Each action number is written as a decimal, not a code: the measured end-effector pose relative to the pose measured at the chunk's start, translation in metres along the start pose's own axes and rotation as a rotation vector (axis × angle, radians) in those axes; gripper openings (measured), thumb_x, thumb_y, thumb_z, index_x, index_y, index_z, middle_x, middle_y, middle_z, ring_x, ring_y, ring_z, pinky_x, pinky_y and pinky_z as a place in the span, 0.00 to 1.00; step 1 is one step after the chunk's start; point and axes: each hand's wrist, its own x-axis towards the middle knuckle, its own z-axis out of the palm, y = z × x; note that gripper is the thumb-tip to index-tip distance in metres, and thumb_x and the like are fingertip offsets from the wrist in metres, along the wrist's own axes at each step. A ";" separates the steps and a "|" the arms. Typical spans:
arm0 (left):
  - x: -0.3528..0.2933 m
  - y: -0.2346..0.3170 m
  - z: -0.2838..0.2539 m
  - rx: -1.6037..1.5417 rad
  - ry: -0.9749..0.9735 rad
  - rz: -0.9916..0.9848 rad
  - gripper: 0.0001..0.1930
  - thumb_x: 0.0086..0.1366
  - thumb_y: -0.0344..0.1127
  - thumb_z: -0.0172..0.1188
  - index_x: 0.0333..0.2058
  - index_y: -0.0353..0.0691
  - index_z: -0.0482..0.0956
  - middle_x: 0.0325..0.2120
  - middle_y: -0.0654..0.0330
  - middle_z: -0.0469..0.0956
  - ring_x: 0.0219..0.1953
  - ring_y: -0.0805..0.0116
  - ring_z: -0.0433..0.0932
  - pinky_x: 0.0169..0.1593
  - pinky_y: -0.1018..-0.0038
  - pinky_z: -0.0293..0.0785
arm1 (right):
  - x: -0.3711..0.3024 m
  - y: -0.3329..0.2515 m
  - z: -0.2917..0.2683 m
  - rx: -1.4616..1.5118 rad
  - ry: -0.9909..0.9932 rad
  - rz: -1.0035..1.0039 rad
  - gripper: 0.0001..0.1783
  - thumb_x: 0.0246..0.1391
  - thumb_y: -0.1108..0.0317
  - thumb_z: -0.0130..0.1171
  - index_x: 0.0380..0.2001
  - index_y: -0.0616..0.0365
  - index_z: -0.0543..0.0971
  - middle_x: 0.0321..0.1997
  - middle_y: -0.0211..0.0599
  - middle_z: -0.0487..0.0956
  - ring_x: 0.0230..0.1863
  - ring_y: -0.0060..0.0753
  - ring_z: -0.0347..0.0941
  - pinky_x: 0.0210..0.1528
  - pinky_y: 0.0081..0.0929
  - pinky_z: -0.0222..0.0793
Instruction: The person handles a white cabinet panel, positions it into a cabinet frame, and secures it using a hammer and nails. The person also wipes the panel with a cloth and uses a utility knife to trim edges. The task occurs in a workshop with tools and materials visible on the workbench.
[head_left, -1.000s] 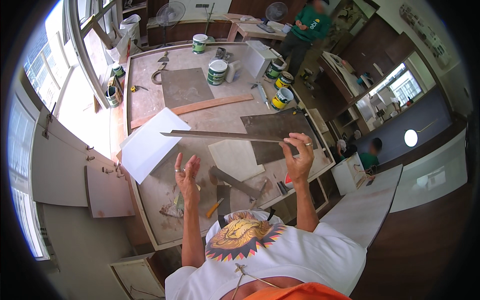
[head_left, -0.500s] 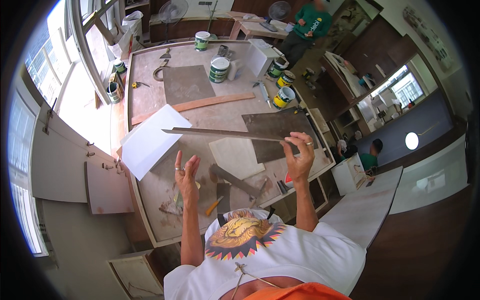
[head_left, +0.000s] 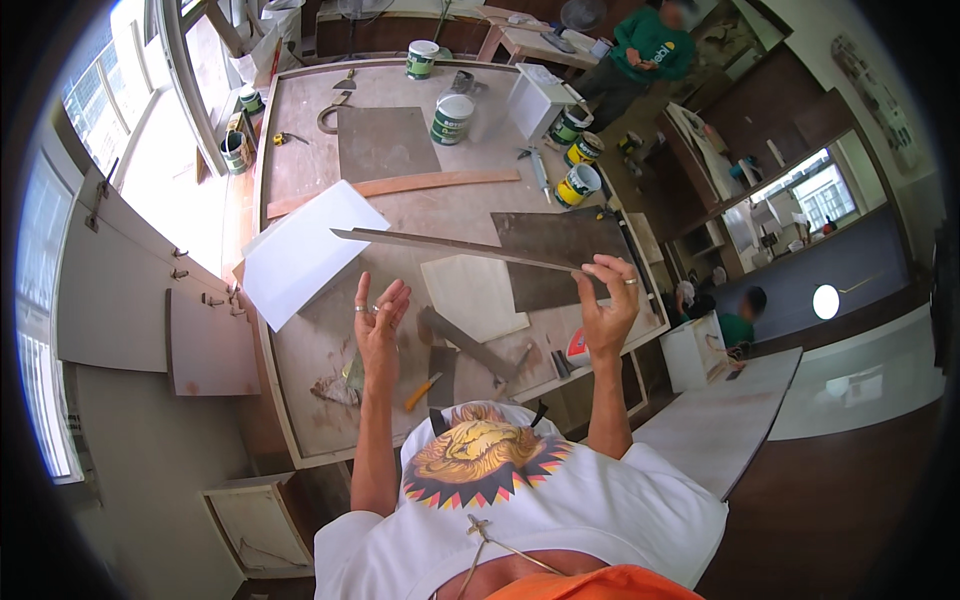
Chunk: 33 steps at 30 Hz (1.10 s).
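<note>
My right hand [head_left: 608, 305] pinches one end of a long thin brown strip [head_left: 455, 245] between thumb and fingertips. The strip reaches leftward in the air above the table, and its far tip overlaps a white sheet [head_left: 315, 255] in the view. My left hand [head_left: 378, 325] is raised below the strip, fingers apart, holding nothing. Under the hands lie a cream sheet [head_left: 465, 295], a narrow dark offcut [head_left: 470, 343] and a dark brown sheet [head_left: 555, 240]. A yellow-handled knife [head_left: 423, 392] rests near my left forearm, beside a crumpled rag [head_left: 338, 388].
The worktable [head_left: 300, 400] has a raised rim. Across it lie a reddish wooden strip [head_left: 400, 184], another brown sheet [head_left: 385, 142], a tape measure [head_left: 290, 137] and a caulking gun [head_left: 540, 175]. Paint cans [head_left: 452, 120] stand farther off. A person in green [head_left: 652, 48] stands beyond; another crouches right.
My view has tilted, so the table sits higher in the picture. The strip stays in my right hand and slopes slightly more. My left fingers have shifted a little.
</note>
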 end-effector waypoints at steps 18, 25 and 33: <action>-0.007 0.018 0.002 -0.256 -0.150 -0.062 0.34 0.78 0.38 0.46 0.75 0.42 0.42 0.62 0.38 0.70 0.65 0.48 0.71 0.70 0.56 0.66 | -0.010 -0.003 -0.008 -0.081 -0.005 -0.026 0.10 0.51 0.75 0.73 0.38 0.58 0.84 0.46 0.38 0.82 0.48 0.39 0.78 0.51 0.37 0.74; -0.006 0.016 0.003 -0.305 -0.111 -0.080 0.36 0.76 0.38 0.53 0.74 0.41 0.44 0.59 0.42 0.75 0.62 0.52 0.75 0.67 0.57 0.70 | -0.011 0.001 -0.007 -0.099 -0.005 -0.036 0.10 0.51 0.75 0.72 0.38 0.58 0.84 0.46 0.38 0.82 0.48 0.39 0.78 0.51 0.37 0.73; -0.003 -0.002 -0.005 -0.200 0.011 -0.038 0.40 0.71 0.35 0.62 0.74 0.39 0.48 0.44 0.49 0.84 0.49 0.57 0.84 0.63 0.60 0.76 | -0.010 0.004 -0.006 -0.089 -0.006 -0.007 0.10 0.49 0.77 0.73 0.36 0.58 0.84 0.45 0.38 0.82 0.47 0.40 0.78 0.51 0.38 0.73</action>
